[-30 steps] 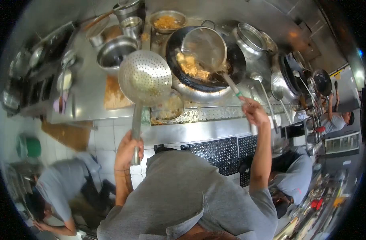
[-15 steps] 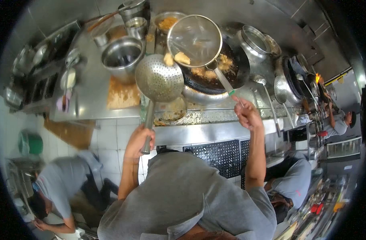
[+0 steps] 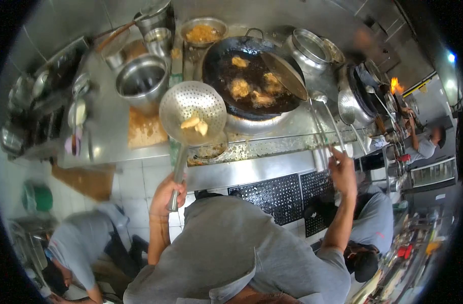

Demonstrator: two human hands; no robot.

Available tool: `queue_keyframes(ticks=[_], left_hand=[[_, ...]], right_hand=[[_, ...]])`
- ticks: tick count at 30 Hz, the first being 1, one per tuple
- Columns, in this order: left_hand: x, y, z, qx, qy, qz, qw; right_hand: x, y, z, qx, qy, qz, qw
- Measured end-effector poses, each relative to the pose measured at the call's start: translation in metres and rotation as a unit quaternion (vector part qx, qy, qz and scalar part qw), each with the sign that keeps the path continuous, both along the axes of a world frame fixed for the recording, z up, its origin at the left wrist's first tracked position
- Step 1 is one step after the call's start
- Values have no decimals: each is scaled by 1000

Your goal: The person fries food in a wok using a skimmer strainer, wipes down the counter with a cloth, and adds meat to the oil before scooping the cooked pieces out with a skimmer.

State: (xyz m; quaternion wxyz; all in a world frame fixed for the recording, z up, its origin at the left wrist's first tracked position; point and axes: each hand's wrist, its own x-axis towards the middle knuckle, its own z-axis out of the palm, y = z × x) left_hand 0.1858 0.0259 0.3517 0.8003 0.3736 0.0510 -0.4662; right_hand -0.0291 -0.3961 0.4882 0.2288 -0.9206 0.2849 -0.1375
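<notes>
My left hand (image 3: 166, 196) is wrapped round the handle of a perforated metal skimmer (image 3: 171, 106), held level left of the wok. A few pale golden fried pieces (image 3: 195, 124) lie in its bowl. My right hand (image 3: 342, 171) grips the handle of a fine-mesh strainer (image 3: 287, 76); handle and mesh are smeared by motion. The mesh is tilted over the right side of a black wok (image 3: 211, 76). Dark oil fills the wok, and several browned fried pieces (image 3: 240, 88) float in it.
A bowl of orange-brown bits (image 3: 204, 33) and a steel pot (image 3: 142, 81) stand beyond and left. Ladles (image 3: 333, 116) rest right of the wok. A flame (image 3: 396, 85) burns farther right. Co-workers (image 3: 84, 235) are behind me on both sides (image 3: 371, 223).
The fried pieces, earlier at the strainer's edge, now lie in the skimmer. My right hand has swung the strainer right and tipped it over the wok. My left hand keeps its grip on the skimmer.
</notes>
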Motion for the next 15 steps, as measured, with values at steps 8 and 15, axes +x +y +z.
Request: queue_keyframes(ticks=[8, 15], left_hand=[[3, 3, 12, 25, -23, -5, 999], [-14, 8, 17, 43, -18, 16, 999]], right_hand=[[23, -93, -26, 77, 15, 156, 985], [68, -48, -46, 558, -64, -52, 826]])
